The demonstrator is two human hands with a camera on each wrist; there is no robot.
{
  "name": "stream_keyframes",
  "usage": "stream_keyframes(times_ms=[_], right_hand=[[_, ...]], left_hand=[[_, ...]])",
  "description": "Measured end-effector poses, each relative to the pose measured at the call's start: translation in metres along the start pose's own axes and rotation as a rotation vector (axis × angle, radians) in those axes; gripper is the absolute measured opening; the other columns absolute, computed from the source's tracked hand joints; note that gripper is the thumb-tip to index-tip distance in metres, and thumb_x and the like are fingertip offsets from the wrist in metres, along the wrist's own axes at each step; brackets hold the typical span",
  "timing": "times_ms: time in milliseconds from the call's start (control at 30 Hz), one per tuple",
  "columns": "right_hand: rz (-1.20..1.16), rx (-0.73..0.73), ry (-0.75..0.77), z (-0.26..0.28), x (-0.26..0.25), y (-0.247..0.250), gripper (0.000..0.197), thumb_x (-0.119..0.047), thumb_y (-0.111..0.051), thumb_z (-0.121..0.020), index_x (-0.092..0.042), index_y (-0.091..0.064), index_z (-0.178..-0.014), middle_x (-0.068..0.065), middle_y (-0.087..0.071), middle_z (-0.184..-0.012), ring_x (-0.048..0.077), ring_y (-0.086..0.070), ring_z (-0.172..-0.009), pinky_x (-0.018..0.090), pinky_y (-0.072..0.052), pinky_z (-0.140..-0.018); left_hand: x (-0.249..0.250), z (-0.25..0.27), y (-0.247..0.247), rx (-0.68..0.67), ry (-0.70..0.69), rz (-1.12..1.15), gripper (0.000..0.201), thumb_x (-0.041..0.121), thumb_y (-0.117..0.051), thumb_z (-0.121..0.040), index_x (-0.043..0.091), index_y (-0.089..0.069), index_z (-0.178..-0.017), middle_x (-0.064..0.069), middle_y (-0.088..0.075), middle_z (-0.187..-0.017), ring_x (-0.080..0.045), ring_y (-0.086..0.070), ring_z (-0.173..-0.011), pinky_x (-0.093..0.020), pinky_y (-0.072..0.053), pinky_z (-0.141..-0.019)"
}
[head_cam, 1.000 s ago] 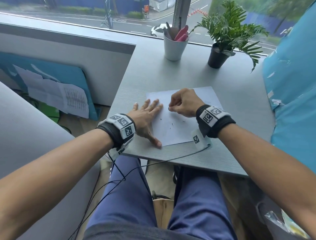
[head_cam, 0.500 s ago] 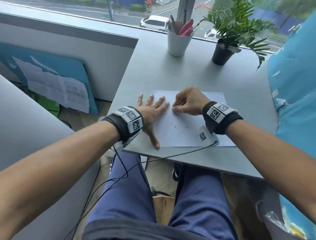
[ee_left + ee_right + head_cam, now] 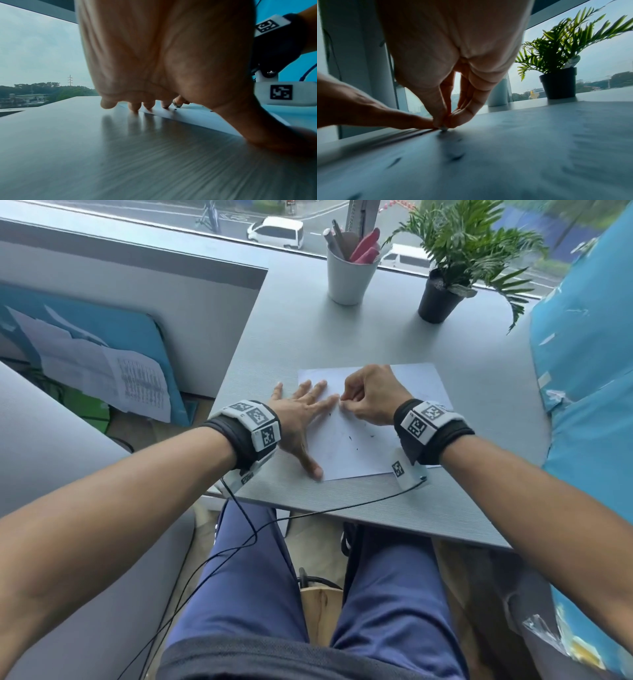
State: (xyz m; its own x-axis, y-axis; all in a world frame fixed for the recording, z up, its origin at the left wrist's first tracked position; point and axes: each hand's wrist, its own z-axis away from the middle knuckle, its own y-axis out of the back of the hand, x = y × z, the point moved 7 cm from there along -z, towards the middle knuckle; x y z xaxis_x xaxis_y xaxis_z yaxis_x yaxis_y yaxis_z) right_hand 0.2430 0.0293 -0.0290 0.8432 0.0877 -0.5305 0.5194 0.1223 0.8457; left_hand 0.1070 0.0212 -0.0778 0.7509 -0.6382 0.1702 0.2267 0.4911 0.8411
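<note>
1. The sheet of paper [image 3: 359, 446] lies flat on the grey table [image 3: 308, 337], near the table's front edge and directly in front of the person.
2. The left hand [image 3: 301, 419] is flat, palm down, fingers straight and spread. It grasps nothing.
3. Most of the left fingertips [image 3: 149, 105] press on the left part of the sheet. The little finger is off the sheet, over the table. The thumb points back toward the person and ends at the sheet's near left corner.
4. The right hand [image 3: 371, 395] is curled over the far left part of the sheet. The thumb and the first fingers close in a pinch round a small pale object [image 3: 443, 128].
5. The lower end of the object touches the paper, just beside the tip of the left index finger. The object is too small to identify.
6. Several dark specks [image 3: 351, 437] are scattered on the sheet between the two hands and nearer the person.
7. A white cup [image 3: 347, 278] holding pens and pink items stands at the far edge of the table, by the window. A potted plant [image 3: 442, 299] in a black pot stands to the right of the cup, apart from it.
8. Both items are well apart from the sheet.
9. A black cable [image 3: 308, 513] runs from the right wrist unit along the table's front edge and down over the lap.
</note>
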Motion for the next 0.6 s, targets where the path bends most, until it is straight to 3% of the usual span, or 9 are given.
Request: stream_keyframes(times_ms=[67,233,433,600], right_hand=[[-0.014,-0.012,0.017,0.014,-0.009,-0.008,0.007,-0.010,-0.073,-0.075,-0.013,-0.073,-0.069,-0.002,-0.069,-0.065,0.013,-0.067,-0.062,0.031,-0.060,-0.062],[-0.080,-0.258,0.122,0.050,-0.033,-0.034,0.006,-0.009,-0.077,-0.075,-0.013,-0.075,-0.071,-0.008,-0.068,-0.064,0.007,-0.066,-0.062,0.012,-0.052,-0.061],[-0.085,0.005,-0.022,0.005,0.001,0.002,0.006,-0.015,-0.076,-0.072,-0.014,-0.074,-0.067,-0.004,-0.067,-0.059,0.007,-0.061,-0.055,0.018,-0.047,-0.056],[-0.094,-0.291,0.100,0.055,-0.034,-0.040,0.007,-0.009,-0.078,-0.075,-0.009,-0.074,-0.070,-0.007,-0.068,-0.065,0.006,-0.065,-0.062,0.012,-0.051,-0.059]], left_hand=[[0.002,-0.001,0.000,-0.013,0.016,-0.015,0.157,0.084,-0.076,-0.039,0.033,0.021,-0.152,0.000,0.031,-0.158,-0.026,0.026,-0.146,-0.062,0.016,-0.112],[0.004,-0.002,0.000,-0.042,0.052,-0.023,0.162,0.082,-0.078,-0.036,0.030,0.023,-0.152,-0.002,0.032,-0.158,-0.028,0.027,-0.145,-0.064,0.013,-0.114],[0.007,-0.001,0.003,-0.055,0.066,-0.040,0.161,0.079,-0.080,-0.038,0.032,0.023,-0.152,-0.002,0.030,-0.159,-0.028,0.026,-0.146,-0.065,0.008,-0.114],[0.006,-0.002,0.002,-0.060,0.075,-0.033,0.163,0.080,-0.080,-0.036,0.031,0.024,-0.151,-0.002,0.033,-0.157,-0.028,0.027,-0.145,-0.063,0.011,-0.114]])
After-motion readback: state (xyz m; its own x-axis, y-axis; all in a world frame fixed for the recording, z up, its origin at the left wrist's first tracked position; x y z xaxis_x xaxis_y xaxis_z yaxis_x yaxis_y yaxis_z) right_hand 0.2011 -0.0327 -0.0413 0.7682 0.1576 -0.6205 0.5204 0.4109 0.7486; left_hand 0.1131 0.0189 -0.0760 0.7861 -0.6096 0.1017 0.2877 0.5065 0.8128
